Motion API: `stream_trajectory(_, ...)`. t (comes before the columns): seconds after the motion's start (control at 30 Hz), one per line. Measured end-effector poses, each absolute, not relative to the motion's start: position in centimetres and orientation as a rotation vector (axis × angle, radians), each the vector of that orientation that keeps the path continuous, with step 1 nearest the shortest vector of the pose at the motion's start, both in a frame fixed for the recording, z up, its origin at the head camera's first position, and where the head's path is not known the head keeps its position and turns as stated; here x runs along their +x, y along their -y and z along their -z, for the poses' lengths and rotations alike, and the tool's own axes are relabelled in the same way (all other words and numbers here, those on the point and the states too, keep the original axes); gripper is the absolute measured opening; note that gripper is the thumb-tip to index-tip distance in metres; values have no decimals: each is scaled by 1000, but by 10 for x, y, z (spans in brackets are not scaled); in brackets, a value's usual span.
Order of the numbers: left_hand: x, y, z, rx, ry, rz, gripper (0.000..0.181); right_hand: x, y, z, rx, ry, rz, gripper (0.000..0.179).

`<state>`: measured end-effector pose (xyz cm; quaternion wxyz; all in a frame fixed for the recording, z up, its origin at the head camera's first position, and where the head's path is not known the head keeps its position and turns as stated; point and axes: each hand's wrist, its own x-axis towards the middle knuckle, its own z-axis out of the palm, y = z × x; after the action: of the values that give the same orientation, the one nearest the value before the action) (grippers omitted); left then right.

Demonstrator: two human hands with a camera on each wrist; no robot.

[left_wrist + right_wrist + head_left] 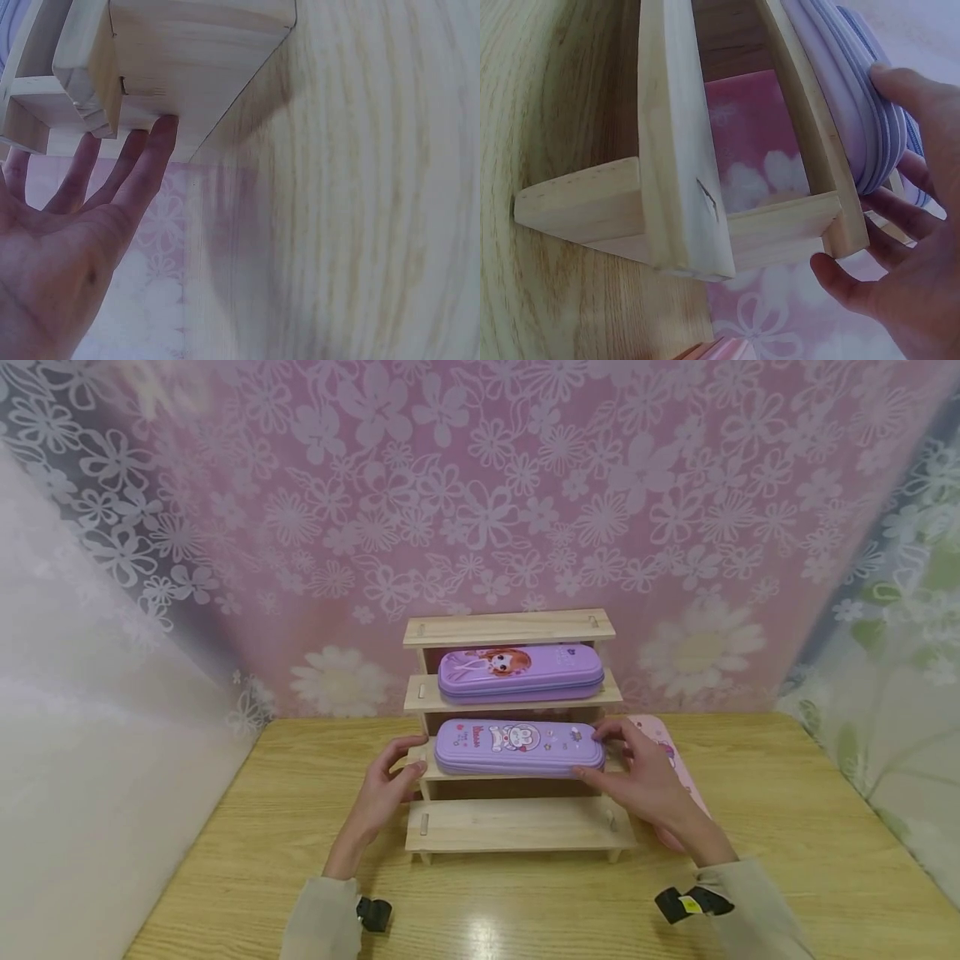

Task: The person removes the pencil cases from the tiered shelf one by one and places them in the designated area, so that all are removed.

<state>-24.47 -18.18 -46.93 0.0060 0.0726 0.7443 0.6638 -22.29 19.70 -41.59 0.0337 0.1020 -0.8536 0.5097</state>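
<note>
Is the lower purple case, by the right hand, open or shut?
Shut: in the head view, the lower purple case shows no gap along its front side.

pink backdrop (480, 527) with white flowers, 2 large pale daisies (341, 685) low on it, whitish panel (90, 718) at left, leaf-patterned panel (892, 693) at right, yellowish wood-grain bench (247, 843), bright light (486, 935) reflected on it

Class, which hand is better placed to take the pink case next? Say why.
Probably the right hand: the pink case lies near it. The left hand is across the wooden rack, though the right may need to release the lower purple case first.
</note>
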Motion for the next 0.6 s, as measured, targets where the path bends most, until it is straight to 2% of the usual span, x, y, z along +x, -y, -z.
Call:
stream_trajectory(0.3, -243, 179, 467, 232, -2336, -2077, 36, -217, -203, 414, 407, 2658, -1360, 72)
stream_trajectory(0.47, -244, 180, 468, 216, -2344, -2082, 35, -214, -205, 410, 484, 2678, -1150, 70)
stream_trajectory(0.6, -245, 181, 470, 216, -2347, -2079, 36, -211, -206, 412, 505, 2653, -1268, 69)
